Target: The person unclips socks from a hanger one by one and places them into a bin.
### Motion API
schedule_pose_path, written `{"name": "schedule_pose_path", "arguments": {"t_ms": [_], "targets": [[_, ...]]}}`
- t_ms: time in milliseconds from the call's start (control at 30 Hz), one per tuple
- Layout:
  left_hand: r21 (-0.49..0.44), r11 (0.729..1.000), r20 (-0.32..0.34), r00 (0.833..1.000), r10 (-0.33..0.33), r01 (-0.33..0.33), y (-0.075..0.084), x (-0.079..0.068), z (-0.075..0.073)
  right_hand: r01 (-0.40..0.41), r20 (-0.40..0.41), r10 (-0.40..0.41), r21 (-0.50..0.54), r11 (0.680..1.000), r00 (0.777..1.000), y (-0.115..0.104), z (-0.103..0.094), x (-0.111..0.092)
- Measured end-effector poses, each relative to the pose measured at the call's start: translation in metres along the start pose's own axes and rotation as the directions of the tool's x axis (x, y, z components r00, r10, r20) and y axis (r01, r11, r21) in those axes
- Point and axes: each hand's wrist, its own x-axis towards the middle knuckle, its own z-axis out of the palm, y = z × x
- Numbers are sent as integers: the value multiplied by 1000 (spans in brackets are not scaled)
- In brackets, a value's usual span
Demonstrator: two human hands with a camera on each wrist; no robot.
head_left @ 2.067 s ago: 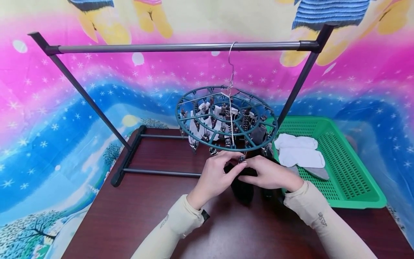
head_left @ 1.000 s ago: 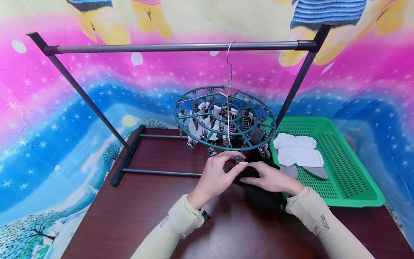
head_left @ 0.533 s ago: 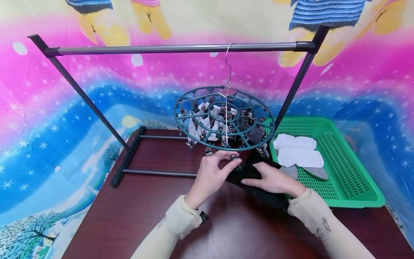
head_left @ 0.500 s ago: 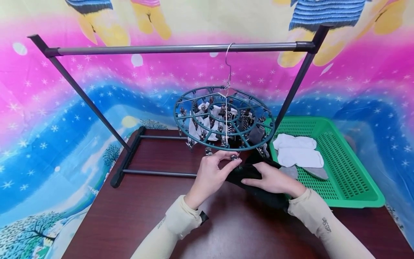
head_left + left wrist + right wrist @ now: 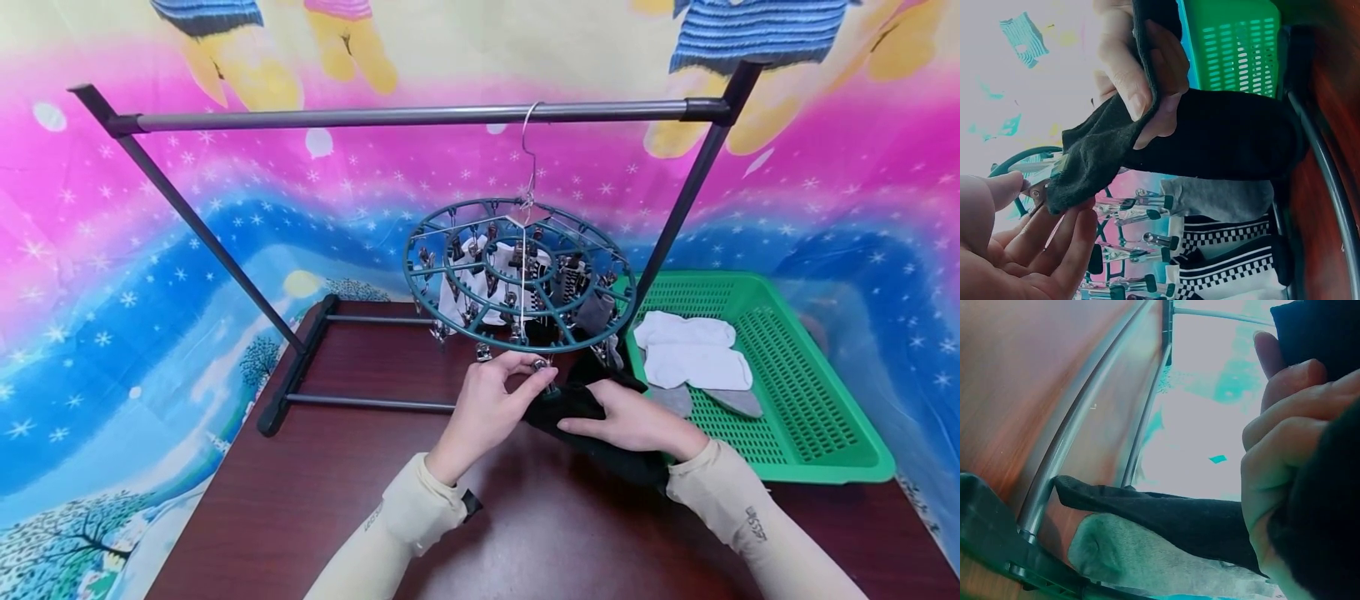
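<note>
My left hand (image 5: 487, 402) pinches a metal clip (image 5: 541, 367) hanging from the near rim of a round green sock hanger (image 5: 480, 335). In the left wrist view that clip (image 5: 1036, 191) meets the cuff of a black sock (image 5: 1100, 156); how firmly it bites is unclear. My right hand (image 5: 633, 415) grips the same black sock (image 5: 551, 408) just beside the clip, fingers around the fabric. Behind it, another black sock (image 5: 1229, 134) hangs beside a grey sock (image 5: 1216, 199). The right wrist view shows my right hand (image 5: 1291, 437) partly covered by dark fabric.
Checkered socks (image 5: 1225, 240) and white socks (image 5: 450, 296) hang from the hanger. It hooks over the bar (image 5: 337, 117) of a dark metal rack. On the right, a green basket (image 5: 817, 417) holds white socks (image 5: 697, 365) and grey ones. Another clip (image 5: 483, 352) dangles left of my hands.
The hanger has shifted slightly left, and my left hand with the clip has moved left and a little down. The black sock, earlier hanging down between my hands, now stretches toward the right forearm.
</note>
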Motion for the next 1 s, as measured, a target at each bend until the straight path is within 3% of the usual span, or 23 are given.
{"name": "schedule_pose_path", "arguments": {"t_ms": [667,1000], "targets": [[-15,993,-63,992,114,-115,-3,-3,5,-17,28,17,-1,1000,999,-1,-1,0],[-27,987,-144,978,152,-158,-3,-3,7,45,48,-44,-14,999,998,2,-1,0]]}}
